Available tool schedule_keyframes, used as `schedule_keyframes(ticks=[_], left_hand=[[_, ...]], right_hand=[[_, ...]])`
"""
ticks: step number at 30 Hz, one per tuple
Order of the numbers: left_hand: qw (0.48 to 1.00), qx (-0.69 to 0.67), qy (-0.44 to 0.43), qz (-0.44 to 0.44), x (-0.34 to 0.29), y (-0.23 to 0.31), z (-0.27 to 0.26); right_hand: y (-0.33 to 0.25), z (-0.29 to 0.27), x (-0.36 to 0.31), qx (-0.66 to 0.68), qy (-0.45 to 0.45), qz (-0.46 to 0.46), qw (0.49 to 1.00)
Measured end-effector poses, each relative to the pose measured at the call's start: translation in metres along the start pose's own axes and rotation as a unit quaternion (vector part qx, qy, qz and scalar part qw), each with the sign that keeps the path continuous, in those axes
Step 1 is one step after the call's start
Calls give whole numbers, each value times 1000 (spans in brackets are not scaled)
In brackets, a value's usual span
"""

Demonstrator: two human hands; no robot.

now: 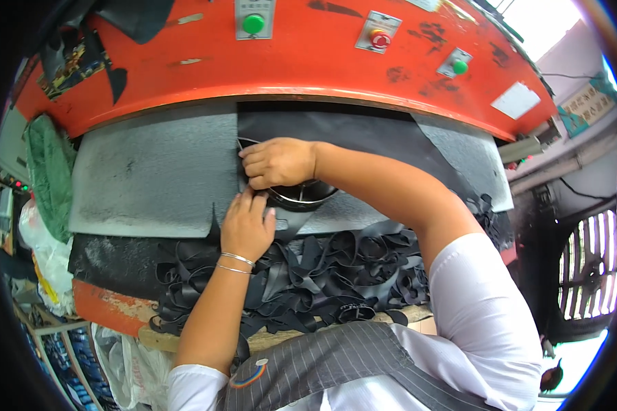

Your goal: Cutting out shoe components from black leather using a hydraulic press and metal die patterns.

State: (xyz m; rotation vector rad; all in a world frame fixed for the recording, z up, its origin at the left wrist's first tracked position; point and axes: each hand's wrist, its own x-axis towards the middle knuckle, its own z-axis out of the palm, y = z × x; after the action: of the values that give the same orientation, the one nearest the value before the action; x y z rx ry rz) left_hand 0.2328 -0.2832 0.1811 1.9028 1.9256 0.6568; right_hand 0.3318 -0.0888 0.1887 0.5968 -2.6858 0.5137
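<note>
A metal cutting die [304,202] with a thin bright rim lies on a sheet of black leather-like material [363,133], over the grey cutting board [151,171]. My right hand [281,162] reaches across it from the right, fingers curled over the die's left side and covering part of the rim. Just below, my left hand [247,222] lies palm down, its fingers stretched toward the die's lower left edge and its thumb apart. Its fingertips come close to my right hand's fingers. A narrow black strip [291,222] of the sheet hangs below the die.
Behind the board stands an orange machine beam [308,68] with two green buttons and a red one. A heap of curled black offcuts [322,274] fills the near ledge. At left hang a green sack [48,175] and white plastic bags [48,253].
</note>
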Motion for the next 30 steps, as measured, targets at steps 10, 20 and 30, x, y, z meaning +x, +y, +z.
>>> schedule_keyframes(ticks=[10, 20, 30], left_hand=[[1000, 3, -2, -7, -7, -1, -2], [996, -92, -3, 3, 50, -7, -17], [997, -78, -20, 10, 72, -25, 16]], right_hand=[[-73, -217, -74, -405, 3, 272, 873], [-119, -92, -170, -68, 127, 714, 685], [-123, -52, -177, -11, 158, 784, 600]])
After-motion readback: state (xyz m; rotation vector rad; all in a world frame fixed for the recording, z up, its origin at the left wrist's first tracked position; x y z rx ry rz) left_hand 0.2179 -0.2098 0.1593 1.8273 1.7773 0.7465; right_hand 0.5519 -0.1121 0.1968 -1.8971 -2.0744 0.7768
